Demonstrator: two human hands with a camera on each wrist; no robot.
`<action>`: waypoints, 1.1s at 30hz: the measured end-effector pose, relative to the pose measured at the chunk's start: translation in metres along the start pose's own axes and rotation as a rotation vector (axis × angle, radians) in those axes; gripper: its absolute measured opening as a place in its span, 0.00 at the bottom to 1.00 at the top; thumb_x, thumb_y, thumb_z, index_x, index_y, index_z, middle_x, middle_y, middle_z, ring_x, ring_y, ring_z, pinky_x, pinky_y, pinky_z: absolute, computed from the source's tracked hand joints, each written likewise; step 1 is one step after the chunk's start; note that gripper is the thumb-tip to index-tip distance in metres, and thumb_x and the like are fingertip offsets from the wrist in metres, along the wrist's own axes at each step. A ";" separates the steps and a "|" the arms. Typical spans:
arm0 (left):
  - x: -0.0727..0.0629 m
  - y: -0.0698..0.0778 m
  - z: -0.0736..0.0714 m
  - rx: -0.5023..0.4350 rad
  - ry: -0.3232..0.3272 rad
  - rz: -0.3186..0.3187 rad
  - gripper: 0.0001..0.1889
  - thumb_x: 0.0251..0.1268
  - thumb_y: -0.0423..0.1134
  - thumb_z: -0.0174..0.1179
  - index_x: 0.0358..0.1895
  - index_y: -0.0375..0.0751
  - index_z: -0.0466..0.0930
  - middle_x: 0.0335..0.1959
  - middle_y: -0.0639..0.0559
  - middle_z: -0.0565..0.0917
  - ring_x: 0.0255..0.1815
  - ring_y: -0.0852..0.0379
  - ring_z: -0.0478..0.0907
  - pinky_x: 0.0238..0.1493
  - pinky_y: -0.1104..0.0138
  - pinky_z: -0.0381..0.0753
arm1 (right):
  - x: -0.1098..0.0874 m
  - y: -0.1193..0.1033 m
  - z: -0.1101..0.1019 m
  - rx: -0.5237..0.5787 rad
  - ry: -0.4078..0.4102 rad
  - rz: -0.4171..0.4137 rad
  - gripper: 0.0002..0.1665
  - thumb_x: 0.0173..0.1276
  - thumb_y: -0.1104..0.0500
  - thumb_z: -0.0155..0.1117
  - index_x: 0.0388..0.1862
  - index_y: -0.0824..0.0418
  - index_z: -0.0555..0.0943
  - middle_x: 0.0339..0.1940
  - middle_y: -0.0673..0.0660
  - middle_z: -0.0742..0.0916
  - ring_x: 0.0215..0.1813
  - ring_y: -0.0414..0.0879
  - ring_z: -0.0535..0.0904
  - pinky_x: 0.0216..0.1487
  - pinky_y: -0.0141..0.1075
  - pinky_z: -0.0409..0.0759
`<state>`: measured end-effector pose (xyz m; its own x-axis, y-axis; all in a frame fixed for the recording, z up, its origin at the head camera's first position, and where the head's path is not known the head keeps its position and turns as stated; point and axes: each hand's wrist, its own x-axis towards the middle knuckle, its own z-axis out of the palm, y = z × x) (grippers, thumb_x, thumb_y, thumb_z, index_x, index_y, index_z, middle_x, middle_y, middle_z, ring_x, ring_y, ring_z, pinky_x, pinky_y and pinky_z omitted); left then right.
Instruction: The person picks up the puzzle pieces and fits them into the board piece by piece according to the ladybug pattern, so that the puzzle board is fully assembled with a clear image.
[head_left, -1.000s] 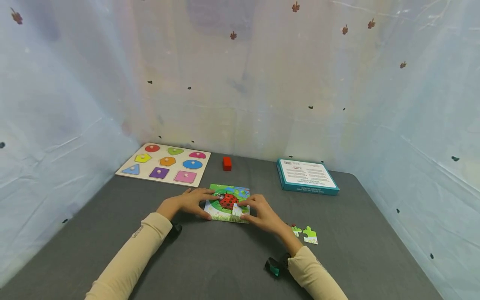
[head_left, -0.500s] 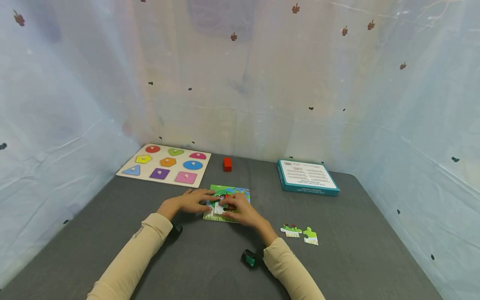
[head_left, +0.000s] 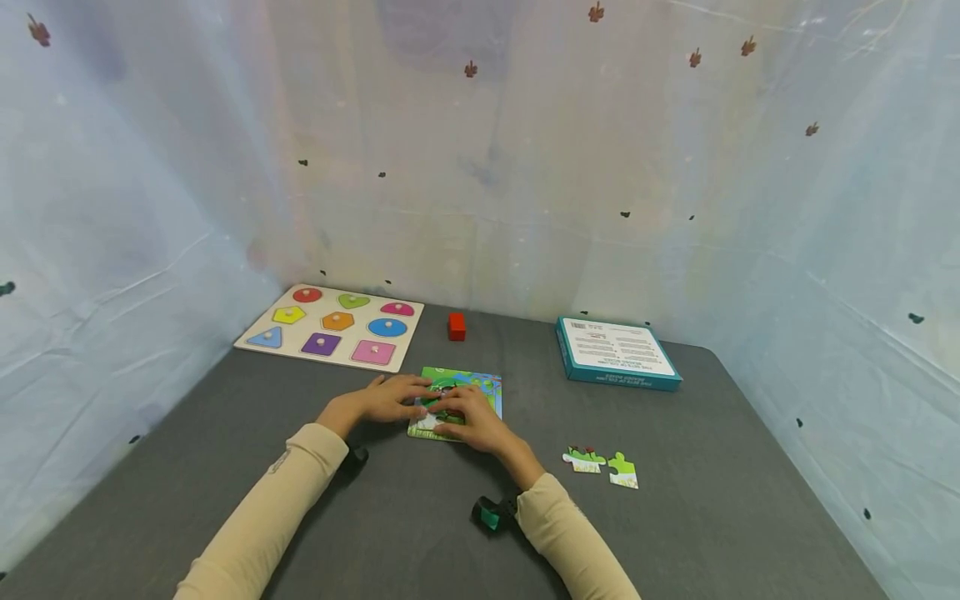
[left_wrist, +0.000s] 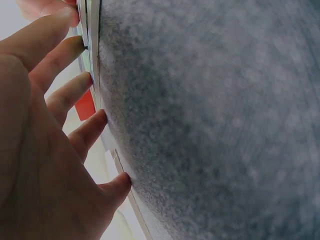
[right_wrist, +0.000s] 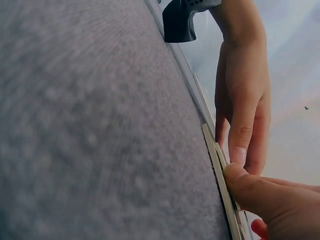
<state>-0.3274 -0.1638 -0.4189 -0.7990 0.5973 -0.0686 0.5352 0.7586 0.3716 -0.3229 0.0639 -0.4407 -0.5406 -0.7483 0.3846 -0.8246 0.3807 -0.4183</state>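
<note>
A ladybug picture puzzle board [head_left: 491,388] lies flat on the dark table, partly covered by both hands. My left hand [head_left: 386,402] rests at its left side with fingers spread, fingertips along the board's edge in the left wrist view. My right hand [head_left: 480,419] reaches over the lower middle of the board, thumb and fingers pinching a whitish puzzle piece [head_left: 428,422] near the lower left. In the right wrist view its thumb is against the edge of this piece [right_wrist: 223,154], low over the board; the fingers hide much of the piece.
Two loose puzzle pieces, one wide [head_left: 584,459] and one corner-like [head_left: 622,471], lie to the right. Behind stand a shape peg board [head_left: 352,342], a red block [head_left: 457,327] and a teal box [head_left: 617,353]. A pale plastic sheet [head_left: 480,183] encloses the table's back and sides.
My right hand has moved left across the board with the puzzle piece, from its lower right to its lower left, uncovering the loose pieces. My left hand has stayed at the board's left side.
</note>
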 end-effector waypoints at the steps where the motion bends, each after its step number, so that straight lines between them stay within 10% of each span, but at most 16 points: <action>1: 0.000 0.000 0.000 0.004 0.002 0.003 0.28 0.68 0.53 0.51 0.67 0.45 0.66 0.70 0.46 0.61 0.70 0.42 0.54 0.60 0.32 0.45 | 0.000 0.000 0.000 0.006 0.003 0.001 0.20 0.58 0.56 0.68 0.49 0.61 0.82 0.49 0.60 0.81 0.54 0.52 0.72 0.56 0.46 0.65; 33: 0.006 0.003 0.004 0.059 0.014 -0.029 0.29 0.64 0.57 0.54 0.66 0.53 0.67 0.69 0.47 0.62 0.70 0.41 0.55 0.60 0.32 0.49 | -0.002 0.002 0.001 -0.031 -0.002 -0.088 0.17 0.62 0.58 0.66 0.49 0.62 0.82 0.48 0.61 0.80 0.50 0.51 0.71 0.53 0.44 0.64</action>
<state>-0.3291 -0.1574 -0.4220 -0.8181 0.5714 -0.0656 0.5264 0.7899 0.3146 -0.3232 0.0655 -0.4432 -0.4657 -0.7804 0.4172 -0.8737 0.3305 -0.3570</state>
